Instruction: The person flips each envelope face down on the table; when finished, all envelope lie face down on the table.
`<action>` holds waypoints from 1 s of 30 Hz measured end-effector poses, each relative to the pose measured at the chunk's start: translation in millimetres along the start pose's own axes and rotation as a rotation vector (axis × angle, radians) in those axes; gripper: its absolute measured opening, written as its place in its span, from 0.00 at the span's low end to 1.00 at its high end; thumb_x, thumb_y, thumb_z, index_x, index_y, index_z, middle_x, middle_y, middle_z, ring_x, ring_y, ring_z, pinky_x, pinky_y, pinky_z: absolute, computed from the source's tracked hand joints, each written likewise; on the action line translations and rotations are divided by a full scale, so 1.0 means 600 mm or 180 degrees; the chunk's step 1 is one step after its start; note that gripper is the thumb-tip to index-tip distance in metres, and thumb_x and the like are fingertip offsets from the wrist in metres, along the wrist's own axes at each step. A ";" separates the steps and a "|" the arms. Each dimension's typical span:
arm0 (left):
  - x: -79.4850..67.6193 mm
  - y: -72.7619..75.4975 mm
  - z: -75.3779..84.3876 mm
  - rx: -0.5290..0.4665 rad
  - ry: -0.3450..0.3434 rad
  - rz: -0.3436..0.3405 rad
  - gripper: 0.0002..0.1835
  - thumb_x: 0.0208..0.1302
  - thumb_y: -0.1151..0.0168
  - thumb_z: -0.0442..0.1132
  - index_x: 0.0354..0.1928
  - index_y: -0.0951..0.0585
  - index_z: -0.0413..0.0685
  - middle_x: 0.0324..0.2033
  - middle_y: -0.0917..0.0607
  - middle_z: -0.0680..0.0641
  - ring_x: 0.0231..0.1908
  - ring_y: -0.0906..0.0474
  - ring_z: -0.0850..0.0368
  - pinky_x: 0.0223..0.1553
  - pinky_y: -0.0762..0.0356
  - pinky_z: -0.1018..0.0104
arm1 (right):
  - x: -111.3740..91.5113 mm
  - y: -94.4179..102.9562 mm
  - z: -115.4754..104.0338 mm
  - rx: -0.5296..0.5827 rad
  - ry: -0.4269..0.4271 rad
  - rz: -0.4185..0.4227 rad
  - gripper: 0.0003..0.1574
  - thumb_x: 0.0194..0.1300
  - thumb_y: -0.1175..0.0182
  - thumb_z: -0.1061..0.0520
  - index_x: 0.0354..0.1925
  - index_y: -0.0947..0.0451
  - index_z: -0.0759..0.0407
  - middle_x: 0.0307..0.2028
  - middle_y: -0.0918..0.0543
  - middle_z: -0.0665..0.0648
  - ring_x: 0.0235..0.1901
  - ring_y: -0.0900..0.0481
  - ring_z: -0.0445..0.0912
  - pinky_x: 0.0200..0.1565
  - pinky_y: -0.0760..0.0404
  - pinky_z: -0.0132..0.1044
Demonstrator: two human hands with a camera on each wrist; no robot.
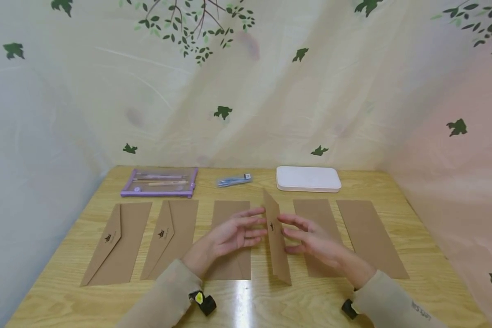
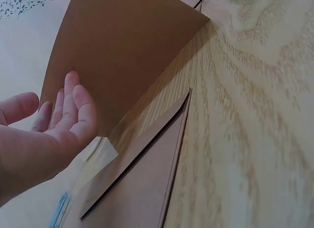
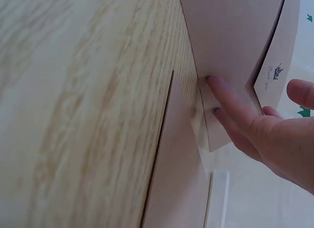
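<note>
A brown paper envelope (image 1: 277, 246) stands tilted up on edge between the two hands. Its flap side, with a small dark crown print, shows beside the right hand in the right wrist view; its plain side is toward the left hand in the left wrist view. With fingers nearly straight, the left hand (image 1: 234, 232) is at the envelope's left side, fingertips touching or very near it. On the other side, the right hand (image 1: 311, 237) has its extended fingertips against the paper. Another envelope (image 1: 231, 209) lies flat, partly covered by the left hand and forearm.
Two envelopes (image 1: 133, 241) (image 1: 184, 228) lie flap up at left; two plain-side-up ones (image 1: 317, 209) (image 1: 371, 237) lie at right. Along the back of the wooden table (image 1: 106, 305) are a purple-edged pencil pouch (image 1: 160, 191), a pack of blue pens (image 1: 234, 180) and a white case (image 1: 308, 178).
</note>
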State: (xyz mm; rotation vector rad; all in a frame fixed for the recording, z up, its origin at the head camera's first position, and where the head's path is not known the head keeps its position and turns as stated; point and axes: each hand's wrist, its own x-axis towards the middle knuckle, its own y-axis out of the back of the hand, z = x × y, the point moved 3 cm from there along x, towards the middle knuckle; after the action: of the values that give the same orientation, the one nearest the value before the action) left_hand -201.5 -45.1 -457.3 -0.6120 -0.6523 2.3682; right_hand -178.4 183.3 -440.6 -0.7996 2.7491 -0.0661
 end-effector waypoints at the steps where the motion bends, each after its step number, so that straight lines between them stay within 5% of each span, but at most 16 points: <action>1: 0.000 -0.001 0.000 0.0015 -0.0001 -0.0006 0.28 0.79 0.53 0.36 0.77 0.42 0.44 0.64 0.26 0.42 0.52 0.19 0.51 0.60 0.25 0.56 | 0.000 -0.001 0.000 -0.0006 0.0015 -0.0009 0.39 0.78 0.45 0.56 0.76 0.48 0.69 0.77 0.49 0.69 0.72 0.42 0.66 0.61 0.25 0.60; 30: 0.007 -0.026 -0.008 0.0374 -0.0024 -0.0121 0.27 0.77 0.49 0.39 0.74 0.36 0.40 0.70 0.30 0.40 0.68 0.34 0.41 0.69 0.36 0.44 | -0.013 -0.032 -0.020 0.0048 0.0058 -0.0169 0.46 0.79 0.48 0.53 0.79 0.60 0.69 0.79 0.58 0.68 0.73 0.47 0.68 0.63 0.28 0.59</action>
State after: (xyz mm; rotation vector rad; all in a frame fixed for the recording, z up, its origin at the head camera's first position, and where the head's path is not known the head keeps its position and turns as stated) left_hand -195.2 -30.2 -453.1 -0.5348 -0.5191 2.3552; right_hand -165.2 171.0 -424.8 -0.8722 2.7412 -0.1054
